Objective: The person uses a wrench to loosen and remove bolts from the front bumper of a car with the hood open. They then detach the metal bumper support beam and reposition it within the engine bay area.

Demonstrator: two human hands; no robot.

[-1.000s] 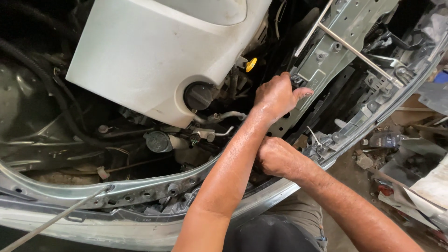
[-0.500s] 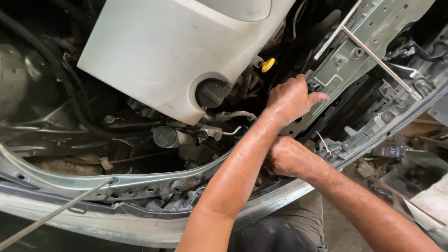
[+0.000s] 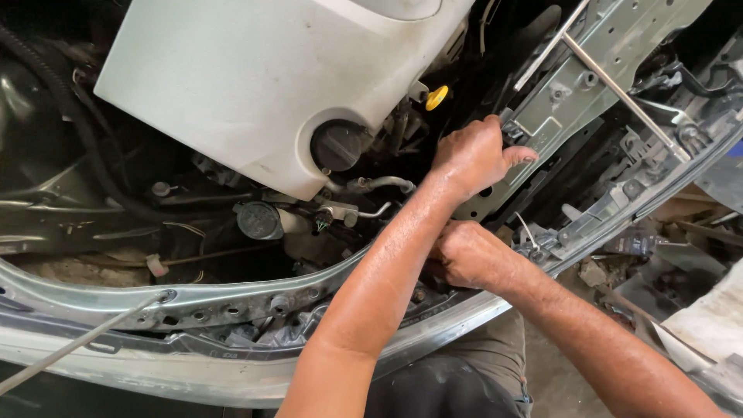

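The left hand (image 3: 472, 159) rests on a long grey metal bracket (image 3: 557, 116) at the front of the car's engine bay. Its fingers curl over the bracket's near edge and the thumb sticks out flat on top, so it grips the bracket.

The bracket runs in a slant, from low by the hand up to the far right. The left hand is the nearer one to it.

The right hand (image 3: 464, 255) sits just below, down by the curved front rail (image 3: 193, 310). It is closed in a loose fist, but what it holds cannot be seen.

A thin metal rod (image 3: 619, 93) crosses over the bracket higher up. The big white cover (image 3: 255, 77) lies to the left, with dark open room between it and the hands.
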